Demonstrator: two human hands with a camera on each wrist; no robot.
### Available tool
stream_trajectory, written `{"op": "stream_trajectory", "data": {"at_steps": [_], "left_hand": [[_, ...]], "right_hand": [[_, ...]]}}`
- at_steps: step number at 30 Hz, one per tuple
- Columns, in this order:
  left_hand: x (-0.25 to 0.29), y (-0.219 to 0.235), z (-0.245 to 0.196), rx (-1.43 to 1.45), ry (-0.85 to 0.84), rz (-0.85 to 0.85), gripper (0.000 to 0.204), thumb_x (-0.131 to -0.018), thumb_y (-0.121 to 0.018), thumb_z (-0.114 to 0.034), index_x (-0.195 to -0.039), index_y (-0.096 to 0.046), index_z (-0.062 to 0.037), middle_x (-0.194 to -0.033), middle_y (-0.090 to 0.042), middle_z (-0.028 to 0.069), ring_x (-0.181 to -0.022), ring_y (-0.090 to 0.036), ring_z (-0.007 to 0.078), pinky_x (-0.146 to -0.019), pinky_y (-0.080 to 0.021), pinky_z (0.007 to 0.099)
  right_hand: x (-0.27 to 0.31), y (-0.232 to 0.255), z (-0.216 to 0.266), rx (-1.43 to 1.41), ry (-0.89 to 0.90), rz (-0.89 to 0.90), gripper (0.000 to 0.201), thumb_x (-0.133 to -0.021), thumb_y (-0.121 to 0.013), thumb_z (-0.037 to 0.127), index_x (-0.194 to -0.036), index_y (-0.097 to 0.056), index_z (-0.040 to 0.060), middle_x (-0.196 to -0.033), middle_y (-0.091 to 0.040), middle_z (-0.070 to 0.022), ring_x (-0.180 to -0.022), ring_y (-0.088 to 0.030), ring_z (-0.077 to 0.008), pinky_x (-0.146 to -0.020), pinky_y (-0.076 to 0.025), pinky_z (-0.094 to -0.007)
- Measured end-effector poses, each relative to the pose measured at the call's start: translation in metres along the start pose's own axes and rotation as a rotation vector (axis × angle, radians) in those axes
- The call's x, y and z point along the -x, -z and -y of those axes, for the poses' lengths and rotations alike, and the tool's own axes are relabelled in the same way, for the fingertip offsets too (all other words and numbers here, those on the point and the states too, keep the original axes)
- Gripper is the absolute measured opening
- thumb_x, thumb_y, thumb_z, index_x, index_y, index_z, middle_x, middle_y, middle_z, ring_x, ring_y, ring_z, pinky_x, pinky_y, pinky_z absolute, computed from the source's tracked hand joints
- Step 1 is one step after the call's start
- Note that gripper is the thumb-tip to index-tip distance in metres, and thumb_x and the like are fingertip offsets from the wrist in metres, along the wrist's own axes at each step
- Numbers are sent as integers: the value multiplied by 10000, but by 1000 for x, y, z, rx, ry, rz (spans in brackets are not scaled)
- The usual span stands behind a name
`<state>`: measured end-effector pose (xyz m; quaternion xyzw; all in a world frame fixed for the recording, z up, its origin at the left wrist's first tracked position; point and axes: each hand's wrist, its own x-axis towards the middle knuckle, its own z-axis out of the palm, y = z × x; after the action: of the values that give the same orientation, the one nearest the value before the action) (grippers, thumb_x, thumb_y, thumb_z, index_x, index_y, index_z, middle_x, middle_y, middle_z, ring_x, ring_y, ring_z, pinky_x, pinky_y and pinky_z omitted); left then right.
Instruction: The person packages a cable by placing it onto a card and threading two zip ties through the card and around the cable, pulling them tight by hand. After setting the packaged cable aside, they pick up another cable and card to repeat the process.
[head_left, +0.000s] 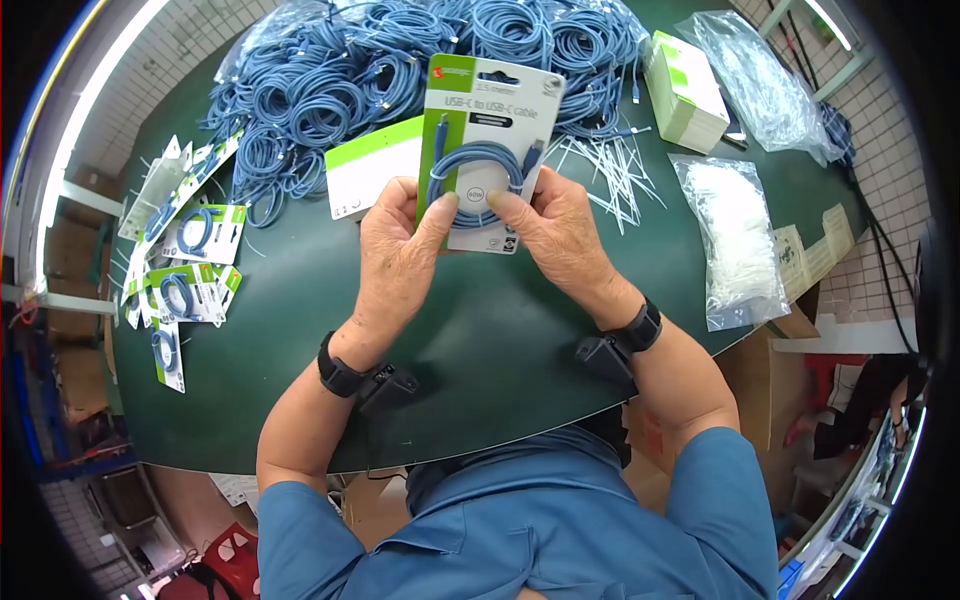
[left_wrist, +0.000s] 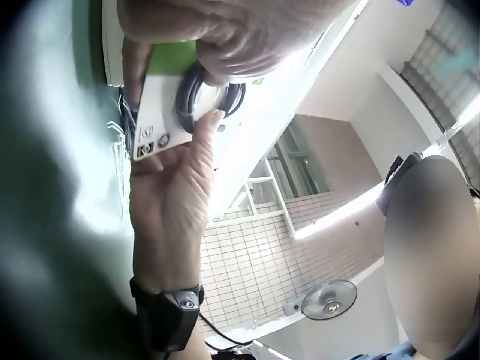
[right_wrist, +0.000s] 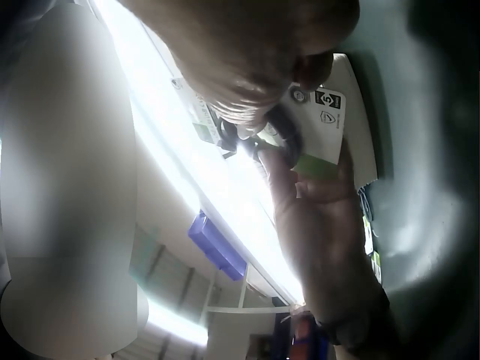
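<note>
Both hands hold a white-and-green cardboard package card (head_left: 540, 95) upright over the table, its printed front facing the camera. A coiled blue USB-C cable (head_left: 478, 152) is fixed to that card, one plug end on each side of the coil. My left hand (head_left: 398, 245) grips the lower left edge, its thumb on the coil. The right hand (head_left: 562, 235) grips the lower right side, and its thumb also presses on the coil. In the left wrist view the card (left_wrist: 161, 124) shows beyond the left hand, with the right hand (left_wrist: 172, 184) opposite. Fingers behind the card are mostly hidden.
A big heap of coiled blue cables (head_left: 330, 90) covers the back. Carded cables (head_left: 190, 290) lie at left. A white-and-green box (head_left: 375, 170) stands behind the hands. White ties (head_left: 615, 180), a card stack (head_left: 690, 95) and plastic bags (head_left: 735, 240) lie at right on the green table (head_left: 480, 370).
</note>
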<state>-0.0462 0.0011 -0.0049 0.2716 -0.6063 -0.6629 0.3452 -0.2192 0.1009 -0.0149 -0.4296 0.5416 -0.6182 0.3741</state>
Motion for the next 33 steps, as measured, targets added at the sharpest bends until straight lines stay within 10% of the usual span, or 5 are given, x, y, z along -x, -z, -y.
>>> {"op": "stream_trajectory", "data": {"at_steps": [6,17,24,28,33], "left_hand": [[2,8,-9,123,237,237,339,-1060,-635,-166,-1338,-621,27,-1099,-685,88,-903,-654,135,-667,-688,339],[7,8,-3,64,147,256,256,-1055,-619,-134,-1249,-650,31,-1044,-704,85,-765,-656,126,-527,-583,273],[2,13,-2,109,86,115,228,-1043,-630,-128,-1215,-668,18,-1011,-704,72,-717,-637,113,-510,-565,266],[-3,26,-6,120,29,42,226,-1036,-642,-136,-1195,-672,22,-1000,-704,70,-714,-634,110,-513,-565,270],[-6,32,-14,141,-51,6,226,-1030,-655,-142,-1172,-679,31,-994,-705,65,-736,-638,109,-531,-573,275]], "right_hand": [[-4,14,8,-14,57,79,278,-1028,-701,177,-1191,-686,-47,-1024,-757,-63,-895,-668,-92,-792,-566,-271],[-4,22,9,34,6,197,254,-1025,-699,154,-1197,-687,-31,-1042,-744,-50,-909,-660,-76,-793,-559,-256],[-17,50,25,296,183,-83,223,-964,-749,132,-1120,-723,-26,-948,-757,-61,-784,-681,-112,-681,-540,-265],[-20,91,21,1050,46,-78,163,-878,-784,122,-964,-762,-16,-813,-748,-119,-701,-696,-185,-656,-542,-310],[-23,98,5,1115,-56,-89,152,-820,-791,137,-854,-767,-9,-743,-719,-161,-651,-690,-241,-660,-548,-351]]}}
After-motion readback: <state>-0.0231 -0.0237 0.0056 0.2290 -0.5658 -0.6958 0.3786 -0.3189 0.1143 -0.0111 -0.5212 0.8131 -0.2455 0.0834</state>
